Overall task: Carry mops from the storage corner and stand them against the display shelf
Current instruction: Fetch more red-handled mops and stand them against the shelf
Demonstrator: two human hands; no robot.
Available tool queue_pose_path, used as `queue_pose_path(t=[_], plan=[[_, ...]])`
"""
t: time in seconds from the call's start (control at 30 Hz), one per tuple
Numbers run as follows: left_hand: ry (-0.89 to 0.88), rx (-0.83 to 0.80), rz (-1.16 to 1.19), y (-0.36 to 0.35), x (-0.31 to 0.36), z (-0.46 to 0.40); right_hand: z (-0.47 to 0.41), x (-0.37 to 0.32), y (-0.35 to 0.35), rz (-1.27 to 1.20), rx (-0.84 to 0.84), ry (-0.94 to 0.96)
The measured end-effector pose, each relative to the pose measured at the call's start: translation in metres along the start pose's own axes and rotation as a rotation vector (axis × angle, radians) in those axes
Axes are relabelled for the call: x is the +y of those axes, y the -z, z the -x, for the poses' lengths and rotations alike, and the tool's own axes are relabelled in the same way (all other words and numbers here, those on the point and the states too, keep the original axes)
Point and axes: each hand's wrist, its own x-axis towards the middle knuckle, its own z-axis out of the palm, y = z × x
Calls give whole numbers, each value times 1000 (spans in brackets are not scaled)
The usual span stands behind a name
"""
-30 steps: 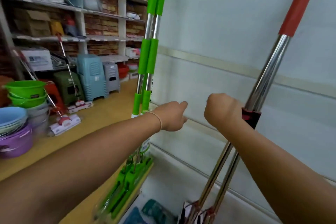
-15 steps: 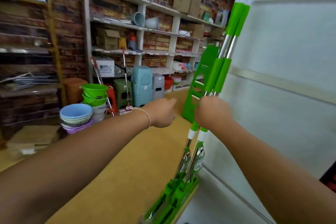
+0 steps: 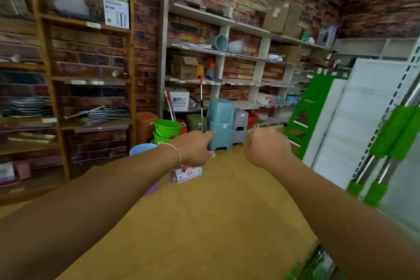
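Note:
Two green-handled mops (image 3: 386, 143) lean against the white display shelf (image 3: 363, 109) at the right edge, partly cut off. In the far storage corner a red-handled mop (image 3: 201, 102) stands upright, its white head (image 3: 187, 174) on the floor, with a second red-handled mop (image 3: 169, 104) leaning behind the buckets. My left hand (image 3: 195, 148) is held out in front of that corner, fingers curled, holding nothing. My right hand (image 3: 266, 149) is a loose fist beside it, away from the green mops and touching nothing.
Stacked blue stools (image 3: 219, 123), a grey stool (image 3: 239, 124), green buckets (image 3: 167, 130) and stacked basins (image 3: 142, 150) crowd the corner. A green stepladder (image 3: 304, 116) leans by the display shelf. A wooden rack (image 3: 59, 102) lines the left. Tan floor (image 3: 216, 211) stretches ahead.
The view has swung left from the display shelf toward the storage corner. My right hand has come off the green mops, which now stand alone at the right edge.

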Motion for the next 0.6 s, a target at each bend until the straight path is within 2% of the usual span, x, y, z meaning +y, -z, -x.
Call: queue_pose_path(t=[0.27, 0.6], plan=[[121, -10, 44, -6, -109, -10, -62, -82, -23, -45, 27, 110], [163, -43, 63, -52, -174, -78, -159, -124, -87, -93, -65, 167]])
